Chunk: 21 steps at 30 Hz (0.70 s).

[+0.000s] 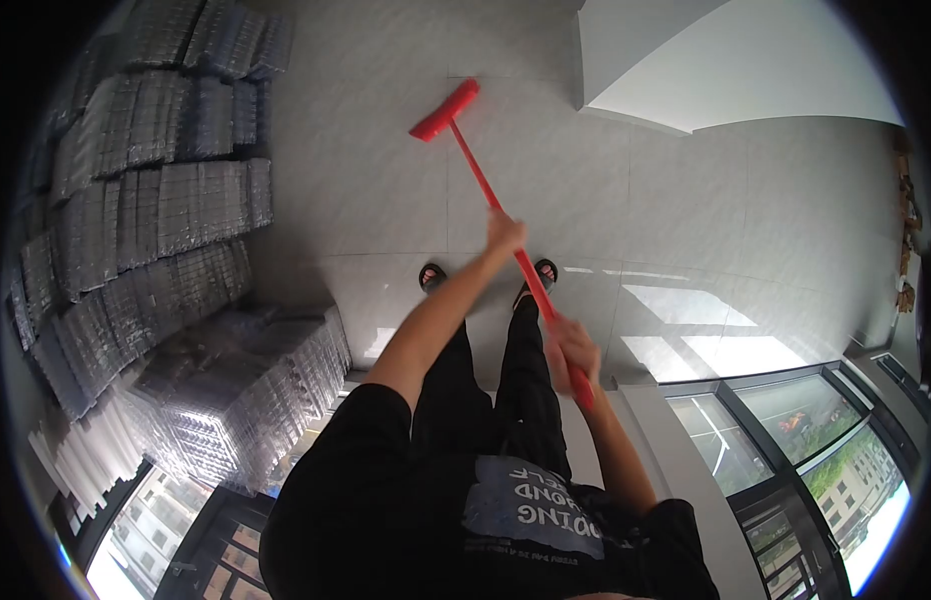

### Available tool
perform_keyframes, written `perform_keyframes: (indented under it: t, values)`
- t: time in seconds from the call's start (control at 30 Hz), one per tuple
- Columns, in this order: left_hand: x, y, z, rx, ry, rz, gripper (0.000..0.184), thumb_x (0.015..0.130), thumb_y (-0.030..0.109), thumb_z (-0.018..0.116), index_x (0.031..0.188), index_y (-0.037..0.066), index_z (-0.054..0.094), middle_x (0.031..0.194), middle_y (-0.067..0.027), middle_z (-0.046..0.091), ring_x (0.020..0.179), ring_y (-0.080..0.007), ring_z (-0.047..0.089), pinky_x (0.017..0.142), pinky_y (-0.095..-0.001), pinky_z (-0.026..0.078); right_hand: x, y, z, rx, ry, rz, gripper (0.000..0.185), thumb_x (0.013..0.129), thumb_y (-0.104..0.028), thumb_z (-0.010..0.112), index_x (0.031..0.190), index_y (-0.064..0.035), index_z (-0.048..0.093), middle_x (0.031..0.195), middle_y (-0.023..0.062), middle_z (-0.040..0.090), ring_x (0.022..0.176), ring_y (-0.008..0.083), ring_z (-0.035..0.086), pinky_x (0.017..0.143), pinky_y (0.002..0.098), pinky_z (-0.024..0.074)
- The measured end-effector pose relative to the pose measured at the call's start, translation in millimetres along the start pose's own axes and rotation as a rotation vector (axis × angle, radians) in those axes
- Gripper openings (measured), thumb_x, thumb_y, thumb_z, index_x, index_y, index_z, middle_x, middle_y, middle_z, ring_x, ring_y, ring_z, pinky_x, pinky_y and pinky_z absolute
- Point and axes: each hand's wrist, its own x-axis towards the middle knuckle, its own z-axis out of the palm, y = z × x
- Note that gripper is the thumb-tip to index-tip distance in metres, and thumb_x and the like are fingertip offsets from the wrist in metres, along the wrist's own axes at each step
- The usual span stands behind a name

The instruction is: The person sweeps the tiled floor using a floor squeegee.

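A red broom (470,158) slants across the view, its long handle running from near my waist to a wide red head (446,110) on the floor ahead. My left hand (506,232) is wrapped round the middle of the handle, slightly blurred. Closer to my body, my right hand (574,352) grips the handle near its upper end. That end pokes out just below the right hand. Both arms reach forward over my legs.
Grey tiled floor (366,130) spreads ahead. Tall stacks of plastic-wrapped bundles (156,210) line the left side. A white wall block (636,70) juts in at the upper right. Dark-framed windows (796,420) stand at lower right, sunlight falling on the tiles. My sandalled feet (433,276) are below the handle.
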Motion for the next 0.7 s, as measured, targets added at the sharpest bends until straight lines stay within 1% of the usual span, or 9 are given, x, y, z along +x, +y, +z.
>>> perform_keyframes:
  t: [0.03,0.13,0.23,0.27,0.37,0.5,0.57,0.6,0.7]
  values:
    - [-30,-13,19,0.021,0.076,0.081,0.063,0.079,0.016,0.056,0.126,-0.015,0.028,0.104,-0.0335,0.058,0.093,-0.0436,0.063,0.081,-0.0468,0.052,-19,-16,-15,0.016,-0.023,0.014,0.008,0.076,0.005,0.059,0.068,0.0029,0.059,0.079,0.0157,0.062,0.086,0.0336,0.063,0.084,0.0431,0.0502]
    - [-140,21,-6,-0.295,-0.133,-0.174,0.039,0.078,0.008,0.056,0.108,-0.007,0.036,0.098,-0.0306,0.06,0.091,-0.0403,0.064,0.077,-0.0475,0.051,-63,-60,-41,0.031,0.009,0.056,0.018,0.08,0.003,0.051,0.063,0.0021,0.057,0.074,0.0161,0.062,0.081,0.0326,0.064,0.086,0.0467,0.0509]
    - [-165,-35,30,-0.152,0.003,-0.074,0.034,0.08,0.006,0.055,0.107,-0.004,0.037,0.088,-0.0253,0.061,0.082,-0.0354,0.066,0.069,-0.0438,0.052,-89,-90,-39,0.07,0.096,0.022,0.021,0.082,-0.001,0.055,0.061,-0.0008,0.056,0.071,0.0143,0.062,0.083,0.0329,0.065,0.086,0.0473,0.0516]
    - [-168,-42,16,-0.338,-0.013,-0.103,0.031,0.081,0.006,0.055,0.106,-0.003,0.039,0.083,-0.0224,0.059,0.076,-0.0331,0.065,0.064,-0.0428,0.052,-79,-95,-38,0.072,0.099,-0.004,0.021,0.082,-0.001,0.055,0.061,-0.0008,0.056,0.071,0.0143,0.062,0.083,0.0329,0.065,0.086,0.0473,0.0516]
    - [-159,-48,-60,-0.423,0.075,-0.111,0.022,0.082,0.007,0.053,0.101,0.0,0.043,0.071,-0.0134,0.054,0.057,-0.0244,0.06,0.049,-0.039,0.049,-59,-116,-15,-0.003,-0.201,-0.134,0.017,0.078,-0.003,0.065,0.063,-0.0018,0.056,0.077,0.0125,0.064,0.086,0.0332,0.066,0.086,0.0487,0.0527]
    - [-71,-82,-173,-0.699,0.205,-0.24,0.01,0.081,0.006,0.053,0.089,0.004,0.048,0.06,-0.0034,0.049,0.045,-0.0143,0.051,0.039,-0.0327,0.041,1,-70,80,0.062,-0.33,-0.296,0.013,0.073,0.0,0.071,0.076,-0.0021,0.058,0.085,0.0126,0.064,0.089,0.032,0.066,0.086,0.0393,0.0535]
    - [9,-126,-229,-0.818,0.353,-0.11,0.012,0.079,0.009,0.055,0.088,0.004,0.049,0.064,-0.002,0.048,0.05,-0.0141,0.05,0.041,-0.0325,0.042,50,-36,150,0.137,-0.384,-0.298,0.016,0.075,-0.001,0.07,0.084,-0.0013,0.057,0.085,0.0124,0.062,0.085,0.0311,0.065,0.08,0.034,0.0531]
    - [41,-141,-264,-0.818,0.387,-0.156,0.016,0.078,0.012,0.059,0.088,0.004,0.051,0.064,-0.0018,0.048,0.05,-0.015,0.051,0.042,-0.0323,0.043,74,-21,185,0.277,-0.461,-0.14,0.012,0.08,0.001,0.066,0.084,-0.001,0.055,0.083,0.0118,0.059,0.082,0.0267,0.062,0.075,0.0328,0.0513]
    - [74,-158,-338,-0.718,0.319,-0.22,0.018,0.076,0.014,0.062,0.088,0.003,0.053,0.068,-0.0058,0.054,0.055,-0.0166,0.055,0.046,-0.0329,0.047,158,-17,265,0.397,-0.515,-0.19,0.005,0.09,-0.001,0.056,0.087,0.0003,0.052,0.085,0.0085,0.056,0.076,0.0209,0.057,0.069,0.0297,0.0474]
